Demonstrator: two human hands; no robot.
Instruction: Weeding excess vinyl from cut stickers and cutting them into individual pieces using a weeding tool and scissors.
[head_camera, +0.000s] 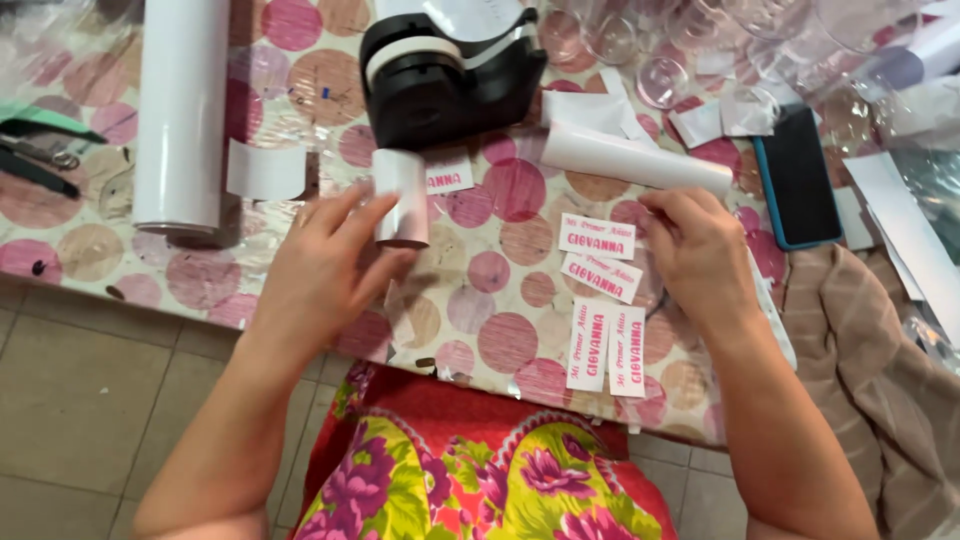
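Note:
My left hand (322, 262) holds a small roll of white tape or sticker backing (401, 197), thumb and fingers around its lower end. My right hand (697, 248) rests at the right, fingers curled on the near end of a rolled white sheet (634, 159) that lies across the table. Between my hands several small white labels with pink lettering (597, 236) lie on the pink-dotted tablecloth (500, 300); two more of these labels (606, 349) sit near the table's front edge. One label (449, 177) lies beside the small roll.
A black and white label-cutting machine (445, 70) stands at the back centre. A large white roll (181, 110) lies at the left, with scissors (40, 155) beyond it. A blue-cased phone (797, 176) and clear plastic cups (662, 80) are at the right. Brown cloth (870, 370) hangs off the right edge.

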